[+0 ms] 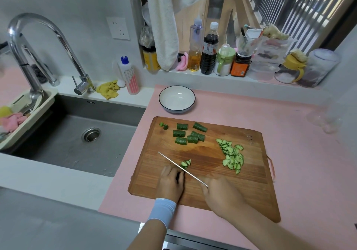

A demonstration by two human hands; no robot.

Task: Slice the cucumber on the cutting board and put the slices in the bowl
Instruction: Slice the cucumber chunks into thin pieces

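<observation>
Hands work at the near edge of the board [212,174]. The left hand [170,182], with a pale blue cuff at its wrist, has its fingers curled down over a cucumber piece [179,176]; only a dark sliver of it shows between them. The right hand [220,195] is closed round the handle of the knife [182,168], and the handle itself is hidden in the fist. The blade runs from that hand toward the far left, close against the left fingertips, with a few slices [186,162] leaning on its far side.

Slicing is the step in hand, and it looks roughly half done. A pile [232,158] of thin half-moon slices lies on the right of the board. Several uncut chunks [188,134] sit toward the far side, with two stub ends [163,126] near the far-left corner. The bowl [193,98] stands empty on the pink counter just beyond the board's far edge, so no slices have gone in yet.

The held piece seems short. The next cut likely calls for the left fingertips to draw back from the blade and for a straight downward stroke. After that comes a reach for another chunk.
</observation>
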